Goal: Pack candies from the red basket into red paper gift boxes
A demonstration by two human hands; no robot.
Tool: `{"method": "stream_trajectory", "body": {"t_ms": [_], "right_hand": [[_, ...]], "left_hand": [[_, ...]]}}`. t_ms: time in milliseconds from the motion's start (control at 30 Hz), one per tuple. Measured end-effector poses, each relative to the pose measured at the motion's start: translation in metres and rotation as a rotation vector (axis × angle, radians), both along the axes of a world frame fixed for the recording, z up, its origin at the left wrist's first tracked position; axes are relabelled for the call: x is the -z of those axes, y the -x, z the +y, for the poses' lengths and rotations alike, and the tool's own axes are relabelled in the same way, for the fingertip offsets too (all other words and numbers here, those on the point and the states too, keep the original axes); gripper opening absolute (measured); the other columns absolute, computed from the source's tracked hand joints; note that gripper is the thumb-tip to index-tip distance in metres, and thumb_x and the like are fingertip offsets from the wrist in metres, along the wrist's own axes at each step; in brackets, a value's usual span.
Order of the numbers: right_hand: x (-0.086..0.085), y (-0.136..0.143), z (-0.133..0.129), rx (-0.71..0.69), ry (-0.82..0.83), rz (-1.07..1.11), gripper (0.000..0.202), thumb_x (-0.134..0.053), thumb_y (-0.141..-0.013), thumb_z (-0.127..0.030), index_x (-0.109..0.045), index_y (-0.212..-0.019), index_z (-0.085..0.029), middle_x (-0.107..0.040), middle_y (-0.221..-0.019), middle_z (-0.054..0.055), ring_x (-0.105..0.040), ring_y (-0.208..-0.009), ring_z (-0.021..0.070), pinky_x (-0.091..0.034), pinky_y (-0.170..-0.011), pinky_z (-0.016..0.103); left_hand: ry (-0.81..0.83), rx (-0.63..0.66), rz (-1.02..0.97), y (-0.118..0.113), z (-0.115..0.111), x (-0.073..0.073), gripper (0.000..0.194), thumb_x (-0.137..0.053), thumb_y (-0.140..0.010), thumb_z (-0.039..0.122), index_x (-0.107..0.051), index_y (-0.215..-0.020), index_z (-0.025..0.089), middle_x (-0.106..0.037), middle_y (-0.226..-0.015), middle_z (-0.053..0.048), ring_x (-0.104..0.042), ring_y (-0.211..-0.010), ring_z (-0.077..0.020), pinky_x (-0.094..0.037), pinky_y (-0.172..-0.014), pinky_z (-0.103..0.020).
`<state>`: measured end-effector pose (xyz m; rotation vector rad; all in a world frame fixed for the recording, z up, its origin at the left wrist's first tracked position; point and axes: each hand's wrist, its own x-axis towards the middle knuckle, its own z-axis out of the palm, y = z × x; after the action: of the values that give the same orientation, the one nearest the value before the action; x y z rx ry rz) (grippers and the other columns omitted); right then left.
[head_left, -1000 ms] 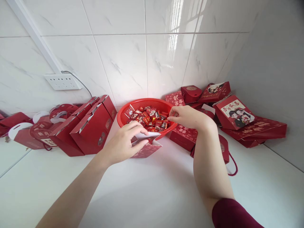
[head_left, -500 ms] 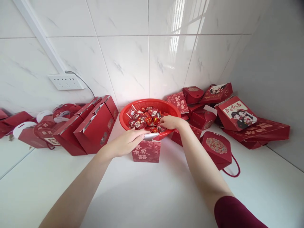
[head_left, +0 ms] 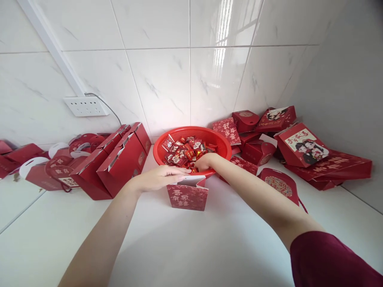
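My left hand [head_left: 161,177] is at the upper left edge of a red gift box [head_left: 188,198] with pale lettering. Its fingers lie nearly straight across the box's open top, the thumb close beneath them, gripping the edge. The box stands upright on the white tabletop, its pale inner flap raised. Just behind it is a red plastic basket [head_left: 224,140] of wrapped candies [head_left: 179,155]. My right hand [head_left: 205,162] reaches into the basket's near side, fingers curled down among the candies. Its fingertips are hidden, so what they hold cannot be made out.
Several red boxes stand at the left, including a tall box [head_left: 119,169] and a handled box [head_left: 42,174]. More are piled at the right, among them a box with a couple's picture [head_left: 306,145] and a corded box [head_left: 278,185]. A power strip [head_left: 86,106] is on the tiled wall.
My right hand has shifted left and nearer within the basket, closer to the gift box. The left hand stays at the box's edge. The whole view has shifted slightly.
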<state>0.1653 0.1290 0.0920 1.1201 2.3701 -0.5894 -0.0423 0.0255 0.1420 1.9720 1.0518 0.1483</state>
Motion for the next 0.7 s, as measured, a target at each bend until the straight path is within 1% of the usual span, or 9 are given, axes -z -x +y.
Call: {"method": "stream_trajectory", "body": {"t_ms": [100, 167, 233, 333, 400, 467, 500, 600, 700], "right_hand": [[-0.005, -0.007, -0.003, -0.022, 0.098, 0.078, 0.04, -0.067, -0.069, -0.017, -0.073, -0.108, -0.015, -0.074, -0.101, 0.008, -0.068, -0.086, 0.0229, -0.049, -0.072, 0.026], [-0.01, -0.012, -0.005, -0.029, 0.132, 0.159, 0.042, -0.068, -0.072, -0.022, -0.07, -0.114, -0.017, -0.073, -0.105, 0.005, -0.068, -0.086, 0.0199, -0.048, -0.07, 0.023], [-0.013, -0.015, -0.006, -0.026, 0.143, 0.234, 0.039, -0.066, -0.077, -0.028, -0.069, -0.115, -0.018, -0.073, -0.107, 0.003, -0.067, -0.085, 0.0177, -0.047, -0.068, 0.021], [-0.01, -0.016, -0.005, 0.017, 0.125, 0.288, 0.032, -0.058, -0.086, -0.04, -0.073, -0.102, -0.017, -0.074, -0.1, 0.004, -0.065, -0.079, 0.0163, -0.046, -0.064, 0.021], [-0.005, -0.015, -0.002, 0.067, 0.092, 0.287, 0.042, -0.047, -0.092, -0.047, -0.075, -0.087, -0.015, -0.075, -0.092, 0.006, -0.065, -0.074, 0.0164, -0.047, -0.064, 0.022], [0.001, -0.014, 0.002, 0.121, 0.031, 0.277, 0.049, -0.04, -0.096, -0.045, -0.074, -0.078, -0.015, -0.075, -0.088, 0.008, -0.066, -0.073, 0.0169, -0.047, -0.067, 0.023], [0.003, -0.013, 0.004, 0.148, -0.015, 0.271, 0.047, -0.042, -0.096, -0.043, -0.074, -0.079, -0.014, -0.075, -0.088, 0.009, -0.067, -0.076, 0.0182, -0.047, -0.069, 0.024], [0.009, -0.011, 0.007, 0.215, -0.168, 0.249, 0.03, -0.056, -0.089, -0.035, -0.072, -0.098, -0.011, -0.073, -0.101, 0.015, -0.068, -0.089, 0.026, -0.047, -0.075, 0.029], [0.014, -0.007, 0.008, 0.183, -0.188, 0.233, 0.046, -0.068, -0.079, -0.035, -0.065, -0.119, -0.012, -0.068, -0.117, 0.016, -0.065, -0.1, 0.0292, -0.048, -0.079, 0.03]], "left_hand": [[0.047, 0.025, 0.016, 0.006, 0.004, 0.001, 0.049, -0.05, -0.094, 0.053, -0.051, -0.139, 0.035, -0.038, -0.154, 0.005, -0.029, -0.145, -0.023, -0.03, -0.116, -0.031], [0.061, 0.041, 0.025, 0.009, 0.007, 0.003, 0.049, -0.049, -0.094, 0.053, -0.049, -0.14, 0.037, -0.036, -0.155, 0.005, -0.025, -0.146, -0.0229, -0.027, -0.117, -0.031], [0.067, 0.053, 0.029, 0.011, 0.008, 0.005, 0.049, -0.048, -0.095, 0.053, -0.047, -0.141, 0.038, -0.036, -0.155, 0.006, -0.023, -0.147, -0.0234, -0.027, -0.117, -0.031], [0.066, 0.076, 0.015, 0.012, 0.009, 0.006, 0.048, -0.048, -0.096, 0.052, -0.046, -0.142, 0.039, -0.034, -0.156, 0.007, -0.021, -0.148, -0.0237, -0.026, -0.117, -0.031], [0.066, 0.088, 0.003, 0.011, 0.01, 0.006, 0.047, -0.048, -0.096, 0.05, -0.046, -0.142, 0.04, -0.034, -0.156, 0.008, -0.02, -0.148, -0.0236, -0.025, -0.118, -0.031], [0.071, 0.101, -0.006, 0.011, 0.01, 0.006, 0.047, -0.049, -0.096, 0.049, -0.047, -0.142, 0.038, -0.036, -0.155, 0.007, -0.021, -0.148, -0.0236, -0.026, -0.118, -0.031], [0.076, 0.108, -0.009, 0.011, 0.01, 0.005, 0.047, -0.049, -0.096, 0.048, -0.047, -0.142, 0.037, -0.037, -0.155, 0.006, -0.022, -0.147, -0.0235, -0.027, -0.117, -0.03], [0.086, 0.13, -0.019, 0.01, 0.011, 0.003, 0.049, -0.048, -0.096, 0.048, -0.046, -0.143, 0.035, -0.036, -0.155, 0.005, -0.024, -0.147, -0.0235, -0.029, -0.116, -0.029], [0.067, 0.144, -0.011, 0.009, 0.01, 0.002, 0.049, -0.047, -0.096, 0.049, -0.045, -0.143, 0.035, -0.034, -0.156, 0.006, -0.021, -0.148, -0.0239, -0.026, -0.117, -0.031]]}}
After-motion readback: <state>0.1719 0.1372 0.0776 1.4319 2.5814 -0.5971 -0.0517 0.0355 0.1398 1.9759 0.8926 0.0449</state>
